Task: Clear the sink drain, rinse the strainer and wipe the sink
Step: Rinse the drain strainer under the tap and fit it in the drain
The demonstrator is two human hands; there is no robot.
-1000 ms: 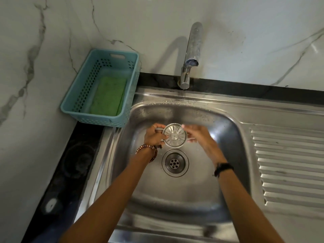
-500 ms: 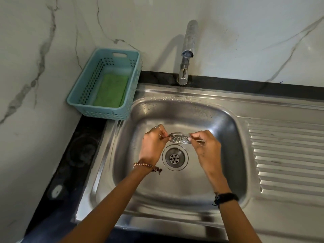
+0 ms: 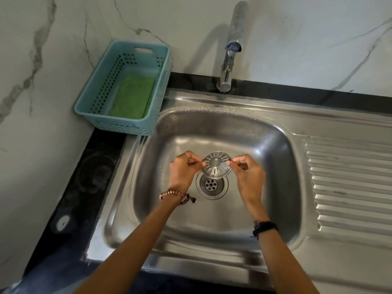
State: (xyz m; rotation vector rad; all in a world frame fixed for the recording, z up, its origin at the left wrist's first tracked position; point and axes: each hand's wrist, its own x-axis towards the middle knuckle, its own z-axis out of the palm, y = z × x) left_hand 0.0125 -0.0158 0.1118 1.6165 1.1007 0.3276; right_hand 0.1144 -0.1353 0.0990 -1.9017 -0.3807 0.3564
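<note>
So you held the strainer (image 3: 216, 165) between both hands, above the basin of the sink (image 3: 275, 149) and just over the far edge of the drain (image 3: 212, 184). Your left hand (image 3: 183, 170) pinched its left rim with thumb and fingertips closed on the metal, and your right hand (image 3: 249, 175) gripped the right rim the same way. The strainer was tilted toward you, so its slotted face and small centre knob showed. It hung clear of the drain, which lay open beneath it with its ring of small holes in sight.

You wore a ring on a left finger, a beaded bracelet (image 3: 178, 195) on your left wrist and a dark band (image 3: 265, 227) on your right wrist. Both forearms reached in over the near rim of the sink.

The tap (image 3: 230, 49) stood at the back, behind the basin, its spout pointing toward the sink; I could not tell whether water ran. To the left of the basin, on the dark tabletop (image 3: 89, 170), sat a light blue basket (image 3: 152, 122) against the marble wall, with a green sponge (image 3: 132, 97) lying flat inside it. The ribbed draining board (image 3: 350, 183) lay to the right of the basin.
</note>
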